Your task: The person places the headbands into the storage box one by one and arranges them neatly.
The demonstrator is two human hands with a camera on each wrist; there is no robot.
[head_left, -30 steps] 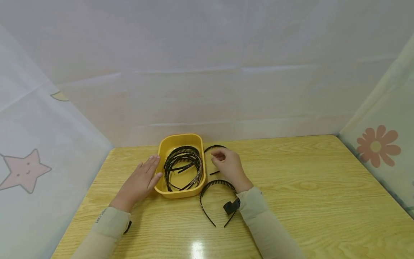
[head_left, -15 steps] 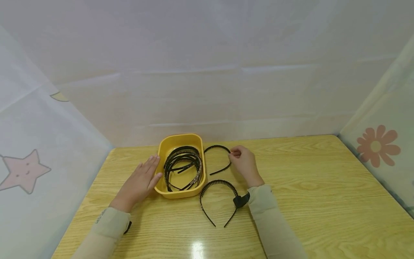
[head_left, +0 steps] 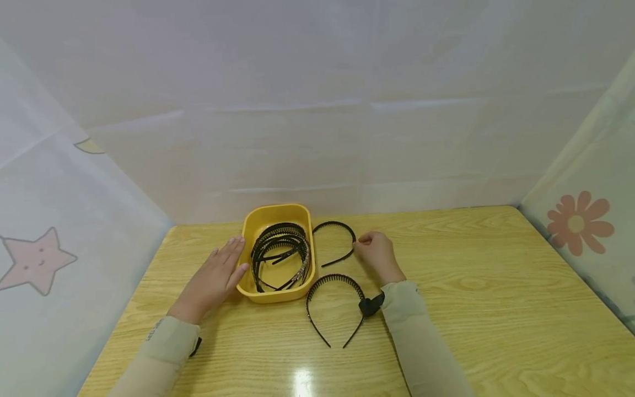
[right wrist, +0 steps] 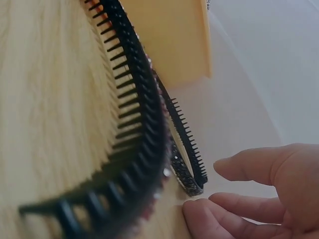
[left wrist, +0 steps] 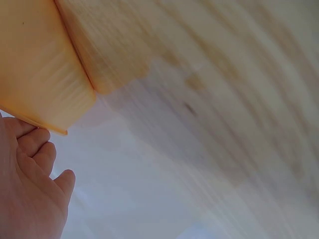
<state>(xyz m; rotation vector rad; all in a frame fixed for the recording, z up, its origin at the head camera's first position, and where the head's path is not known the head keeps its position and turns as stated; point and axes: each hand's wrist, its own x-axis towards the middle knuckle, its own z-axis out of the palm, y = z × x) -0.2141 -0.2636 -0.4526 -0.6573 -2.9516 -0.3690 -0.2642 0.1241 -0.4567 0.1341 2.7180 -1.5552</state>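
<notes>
In the head view, my left hand [head_left: 212,278] lies with straight fingers along the left wall of a yellow plastic basket [head_left: 278,298]. The left wrist view has its fingertips at the basket's rim. Inside is a pile of black toothed headbands [head_left: 281,240], one with glitter. Just right of the basket, a black headband [head_left: 333,223] lies on the table, and my right hand [head_left: 379,255] is at its right side. The right wrist view shows thumb and fingers apart close to that headband's glittery outer edge. A second headband [head_left: 336,277] lies nearer, ends toward me.
The wood-grain table [head_left: 486,292] stretches to the right. A pale sheet [head_left: 421,138] hangs behind it and along both sides, printed with a pink star [head_left: 39,259] and a red flower [head_left: 576,224].
My right hand has shifted right, from over the farther headband to its right side, then slightly lower along it. The left hand and the basket have stayed in place.
</notes>
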